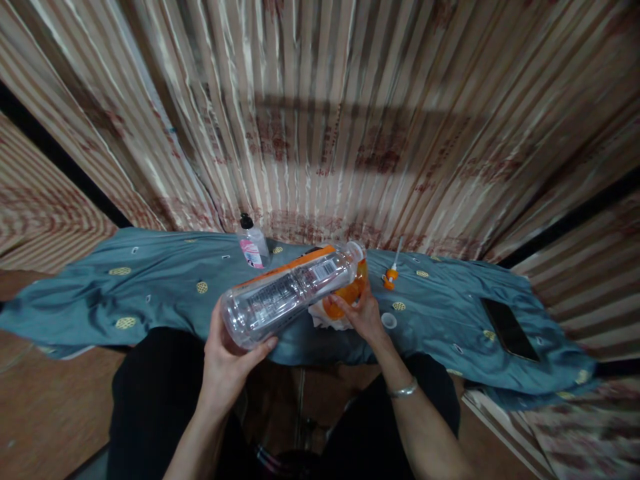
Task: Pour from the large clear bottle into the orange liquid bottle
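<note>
A large clear plastic bottle [280, 300] with an orange-edged label is tilted, its uncapped mouth up to the right. My left hand [227, 357] is closed round its base. Behind the mouth stands an orange bottle [345, 297], which my right hand [363, 313] grips from the right side. The clear bottle's mouth overlaps the orange bottle's top; whether they touch I cannot tell. Under the orange bottle lies a crumpled white tissue [325, 319]. To the right are an orange pump head [391, 277] with a thin tube and a small white cap [389, 321].
A pump bottle with a black top and pink label [253, 247] stands at the back left. A dark phone [509, 328] lies at the right on the teal patterned cloth [165, 280]. Striped curtains [320, 133] hang right behind the table.
</note>
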Demonstrator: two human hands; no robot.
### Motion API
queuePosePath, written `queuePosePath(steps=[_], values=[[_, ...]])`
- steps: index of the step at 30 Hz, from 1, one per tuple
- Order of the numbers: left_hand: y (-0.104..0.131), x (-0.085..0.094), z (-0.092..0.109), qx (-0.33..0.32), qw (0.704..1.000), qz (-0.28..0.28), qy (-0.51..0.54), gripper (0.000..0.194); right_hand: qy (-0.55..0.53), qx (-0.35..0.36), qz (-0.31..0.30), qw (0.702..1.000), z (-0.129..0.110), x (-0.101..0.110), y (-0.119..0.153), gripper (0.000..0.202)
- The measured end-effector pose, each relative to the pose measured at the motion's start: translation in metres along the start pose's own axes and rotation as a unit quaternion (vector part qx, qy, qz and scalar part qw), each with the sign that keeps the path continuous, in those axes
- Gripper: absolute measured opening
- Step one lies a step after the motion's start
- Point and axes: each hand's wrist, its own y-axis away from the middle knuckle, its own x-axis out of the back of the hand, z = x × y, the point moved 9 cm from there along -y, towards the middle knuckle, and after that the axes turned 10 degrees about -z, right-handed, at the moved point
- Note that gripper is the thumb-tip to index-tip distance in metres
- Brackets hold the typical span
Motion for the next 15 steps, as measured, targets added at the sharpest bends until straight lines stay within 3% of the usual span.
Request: queuePosePath(steps=[10,15], values=[[0.0005,0.0009,0.0029,-0.001,1.000,0.002,-0.005,0.106,0.016,0.014,0.009,1.000,0.0009,0.0000,0.0010,0.068],[0.0006,0.0016,0.0051,-0.002,1.000,0.011,-0.011,0.096,0.009,0.007,-0.002,1.000,-0.0025,-0.0002,0.0006,0.070]])
